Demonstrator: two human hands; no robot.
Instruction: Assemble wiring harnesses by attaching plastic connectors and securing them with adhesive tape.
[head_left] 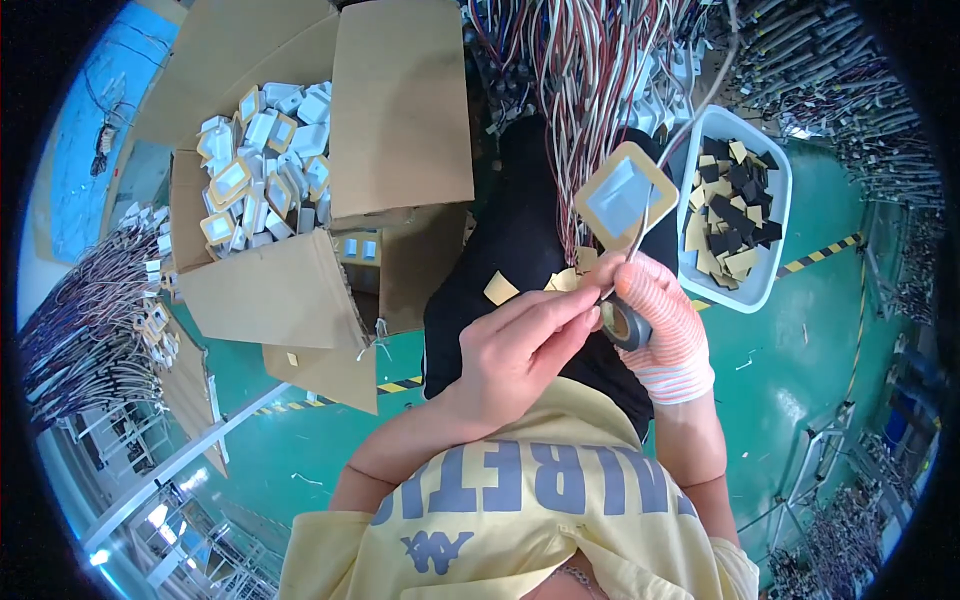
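In front of my lap, my right hand [665,325], in an orange-and-white striped glove, is closed around a roll of dark grey tape [626,327]. A thin grey cable [642,228] runs up from its fingertips. Just above these fingers is a white plastic housing [625,190] with a tan rim, the cable crossing its face. Bare, my left hand [525,350] meets the right one, thumb and fingers pinched beside the tape and the cable's lower end. What lies between its fingertips is too small to make out.
An open cardboard box [270,290] full of white housings stands at the left. To the right, a white tub [775,255] holds black and tan pieces. Red and white wires [575,90] hang over my lap beside loose tan pieces [500,289]. Cable bundles [80,310] flank the scene.
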